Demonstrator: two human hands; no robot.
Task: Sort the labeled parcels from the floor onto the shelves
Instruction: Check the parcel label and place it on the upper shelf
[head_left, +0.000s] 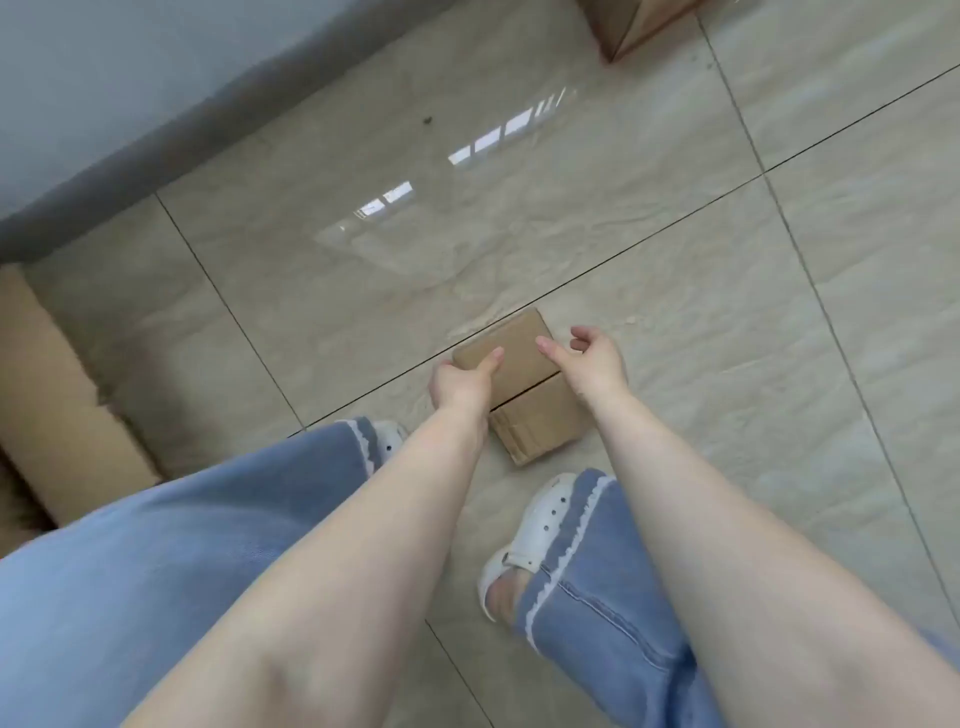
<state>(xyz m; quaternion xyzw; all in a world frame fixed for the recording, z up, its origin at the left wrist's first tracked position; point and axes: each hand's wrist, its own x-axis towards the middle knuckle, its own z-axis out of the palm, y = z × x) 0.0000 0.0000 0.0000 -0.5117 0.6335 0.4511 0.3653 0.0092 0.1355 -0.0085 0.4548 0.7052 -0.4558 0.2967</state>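
Reaching down with both hands toward a small brown parcel (519, 384) lying flat on the tiled floor (675, 234) just ahead of the feet; left hand (460, 384) at its near-left edge with thumb on top, right hand (597, 361) loosely curled and half open over its right side, neither yet closed around it. Not lifted so far, no label or shelves in view, more cardboard (623, 26) at the far edge, so seemingly most sorting left.

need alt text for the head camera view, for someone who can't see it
Seen from above, a person's left hand and right hand reach down to a small brown cardboard parcel on a glossy tiled floor. Neither hand visibly grips it yet.
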